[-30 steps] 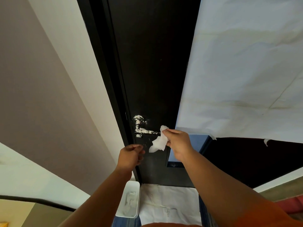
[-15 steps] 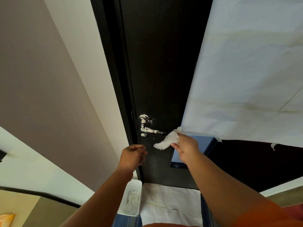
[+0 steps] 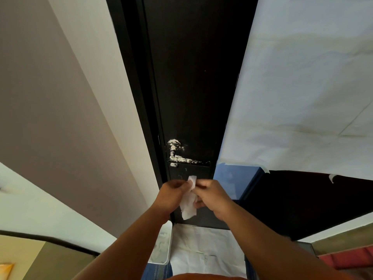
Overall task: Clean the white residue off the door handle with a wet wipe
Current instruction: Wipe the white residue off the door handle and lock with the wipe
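Note:
A lever door handle [image 3: 182,157] on a black door [image 3: 193,77] is crusted with white residue along its neck, round base and bar. Below it, my left hand [image 3: 172,194] and my right hand [image 3: 212,196] meet in front of the door, both pinching a white wet wipe [image 3: 188,201] that hangs down between them. The wipe's top edge pokes up above my fingers. Both hands are a short way under the handle and apart from it.
White paper [image 3: 302,87] is taped over the surface right of the door, with a blue panel [image 3: 234,180] under it. On the floor stand a white bin [image 3: 161,247] and a sheet of white paper [image 3: 205,251]. A pale wall [image 3: 60,98] runs along the left.
My right hand drew the wipe down and away from the handle's tip. My left hand came across to it, and both hands now grip the wipe together.

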